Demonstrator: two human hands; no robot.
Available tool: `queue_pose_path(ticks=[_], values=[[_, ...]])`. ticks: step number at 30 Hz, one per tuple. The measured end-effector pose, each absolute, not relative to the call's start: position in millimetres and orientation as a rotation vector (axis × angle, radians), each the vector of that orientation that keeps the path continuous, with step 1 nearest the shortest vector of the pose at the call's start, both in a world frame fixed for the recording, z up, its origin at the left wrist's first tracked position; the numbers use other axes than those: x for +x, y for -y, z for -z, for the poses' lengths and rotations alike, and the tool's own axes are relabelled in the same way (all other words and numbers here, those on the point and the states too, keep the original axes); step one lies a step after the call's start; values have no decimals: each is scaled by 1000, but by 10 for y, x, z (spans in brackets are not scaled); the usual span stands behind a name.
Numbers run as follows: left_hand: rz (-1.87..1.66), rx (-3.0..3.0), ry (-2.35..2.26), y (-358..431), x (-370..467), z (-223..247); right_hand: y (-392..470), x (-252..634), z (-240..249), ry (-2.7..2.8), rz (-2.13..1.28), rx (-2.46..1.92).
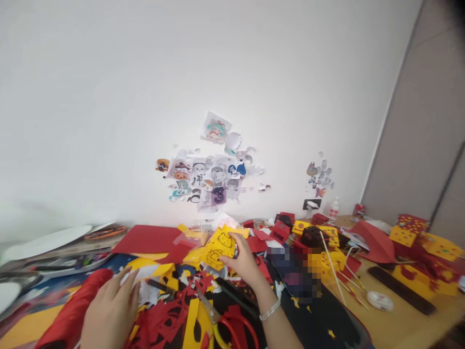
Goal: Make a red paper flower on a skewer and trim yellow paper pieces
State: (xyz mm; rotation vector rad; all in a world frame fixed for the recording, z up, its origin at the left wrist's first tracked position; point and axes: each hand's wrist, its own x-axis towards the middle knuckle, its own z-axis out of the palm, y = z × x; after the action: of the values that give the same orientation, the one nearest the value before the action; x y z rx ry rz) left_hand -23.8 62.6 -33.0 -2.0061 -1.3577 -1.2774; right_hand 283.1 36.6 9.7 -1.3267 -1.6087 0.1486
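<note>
Between the thumb and fingers of my right hand [241, 261] is a yellow paper piece [220, 248] with black line drawings on it, tilted up above the cluttered table. A clear bracelet circles that wrist. My left hand [112, 308] is at the lower left, palm down, its fingers apart and nothing visible in them. It lies beside a red roll [78, 308] and close to white and yellow paper scraps. Scissors [218, 317] with red and yellow handles lie among red paper cuttings [167, 320] between my hands.
A red sheet [143, 240] lies at the back left. On the right are a phone [290, 274], yellow and red paper boxes [279, 231], a dark bar [401, 290], a white round object [379, 300] and a bottle [334, 207]. Stickers and drawings [218, 174] cover part of the wall.
</note>
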Motion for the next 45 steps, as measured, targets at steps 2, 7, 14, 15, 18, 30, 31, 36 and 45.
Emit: queue_pose_path(ticks=[2, 7, 14, 15, 18, 30, 31, 36, 45], values=[[1261, -1961, 1304, -540, -200, 256, -333, 2606, -42, 1683, -230, -1202], [1238, -2488, 1240, -324, -4, 232, -188, 2183, 63, 1949, -381, -1019], [1264, -2752, 1370, -276, 15, 320, -148, 2112, 104, 2033, -386, -946], [1259, -2758, 1383, -284, 8, 335, -155, 2115, 117, 2044, -382, -944], [1272, -2760, 1351, -315, 6, 387, -169, 2117, 150, 2089, -323, -969], [1124, -2686, 1298, -298, 73, 331, -138, 2097, 126, 2267, 80, -968], [1116, -2680, 1289, -300, 76, 337, -137, 2087, 129, 2273, 130, -973], [1125, -2613, 1318, -313, 100, 361, -139, 2028, 157, 2270, 293, -1012], [1211, -2507, 1353, -326, 146, 384, -97, 1971, 78, 2257, 356, -1029]])
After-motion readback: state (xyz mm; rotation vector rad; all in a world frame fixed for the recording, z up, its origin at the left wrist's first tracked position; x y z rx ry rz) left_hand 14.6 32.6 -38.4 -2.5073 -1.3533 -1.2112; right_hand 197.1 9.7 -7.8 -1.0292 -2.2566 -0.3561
